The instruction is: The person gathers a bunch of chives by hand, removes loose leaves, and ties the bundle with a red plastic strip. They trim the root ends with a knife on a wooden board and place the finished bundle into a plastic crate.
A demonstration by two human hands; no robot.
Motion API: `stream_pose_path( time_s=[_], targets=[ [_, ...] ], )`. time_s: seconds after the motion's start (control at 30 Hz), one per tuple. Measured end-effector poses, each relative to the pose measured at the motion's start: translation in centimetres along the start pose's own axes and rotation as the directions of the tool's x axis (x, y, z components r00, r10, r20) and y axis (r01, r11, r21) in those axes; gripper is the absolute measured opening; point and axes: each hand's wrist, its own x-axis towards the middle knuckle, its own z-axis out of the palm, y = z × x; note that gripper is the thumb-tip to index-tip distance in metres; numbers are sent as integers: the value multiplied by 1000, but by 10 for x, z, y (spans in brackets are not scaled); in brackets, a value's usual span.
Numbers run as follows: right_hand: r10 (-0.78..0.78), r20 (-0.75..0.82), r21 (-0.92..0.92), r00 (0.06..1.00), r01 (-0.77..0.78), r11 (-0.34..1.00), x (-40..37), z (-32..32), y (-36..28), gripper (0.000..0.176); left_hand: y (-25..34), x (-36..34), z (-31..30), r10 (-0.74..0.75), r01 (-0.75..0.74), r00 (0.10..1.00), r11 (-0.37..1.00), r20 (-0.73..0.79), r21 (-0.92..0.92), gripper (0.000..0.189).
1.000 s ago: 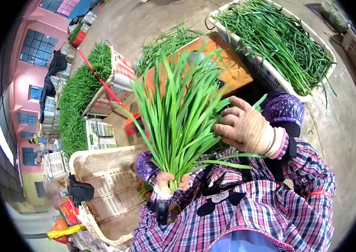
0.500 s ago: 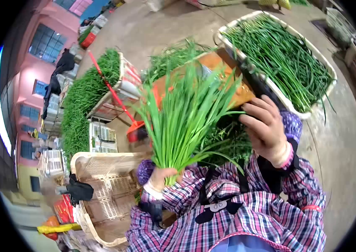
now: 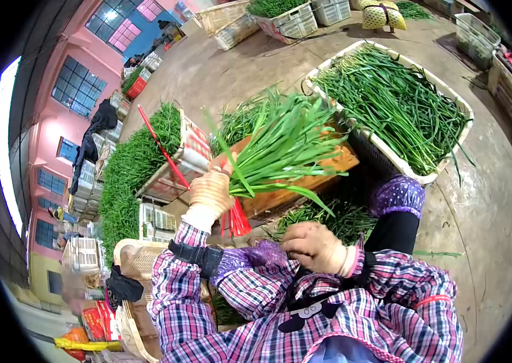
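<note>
My left hand (image 3: pixel 210 189) is wrapped round the base of a bunch of long green leaves (image 3: pixel 286 145), whose tips fan out to the right above a wooden board (image 3: pixel 262 199). Red strips (image 3: pixel 236 221) hang just below that hand. Low in front of my body, my right hand (image 3: pixel 316 247) has its fingers curled near the purple cloth at my knee; what they hold, if anything, is hidden. Loose dark green leaves (image 3: pixel 328 219) lie beneath the board.
A white crate (image 3: pixel 467 118) full of green stalks stands at the right. Another leaf-filled crate (image 3: pixel 192 148) is at the left, with a red handle (image 3: pixel 162 145) across it. A cream crate (image 3: pixel 138 257) sits low left.
My left hand has moved up and forward with the bunch, which now tilts right. My right hand has dropped toward my lap and its fingers have curled. The view has shifted.
</note>
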Motion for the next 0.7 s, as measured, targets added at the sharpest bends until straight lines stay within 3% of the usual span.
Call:
stream_pose_path(
  time_s=[0.13,0.23,0.3,0.37,0.4,0.47,0.5,0.57,0.63,0.67,0.7],
  targets=[
    [64,108,86,992,-73,994,5,16,-4,22,9,-3,-14,99,-96,993,994,-63,58,98],
    [238,207,280,949,-291,915,13,26,-9,35,16,-4,-20,117,-114,992,991,-38,75,100],
    [385,294,515,875,-484,707,19,52,1,61,22,-3,-21,132,-129,991,987,-30,91,99],
    [453,339,753,825,-526,396,37,70,3,72,27,-1,-23,148,-145,989,982,-16,123,96],
    [442,343,820,829,-494,290,48,65,-3,75,29,-3,-24,180,-171,982,977,-64,125,103],
    [387,301,937,871,-347,52,72,72,0,75,34,-2,-28,186,-184,982,967,4,176,104],
    [327,364,931,872,-352,-96,79,74,6,66,36,-3,-33,186,-192,981,963,49,190,103],
    [386,317,922,866,-186,-340,92,74,3,63,36,-7,-33,198,-194,980,958,1,209,103],
    [442,202,922,874,-18,-387,105,61,1,65,39,-14,-36,190,-187,982,967,-4,172,102],
    [501,236,902,833,4,-431,106,54,3,66,40,-16,-36,191,-189,981,966,5,174,101],
    [591,150,932,793,85,-351,107,53,-1,71,40,-19,-36,194,-194,981,965,14,176,101]
  ],
)
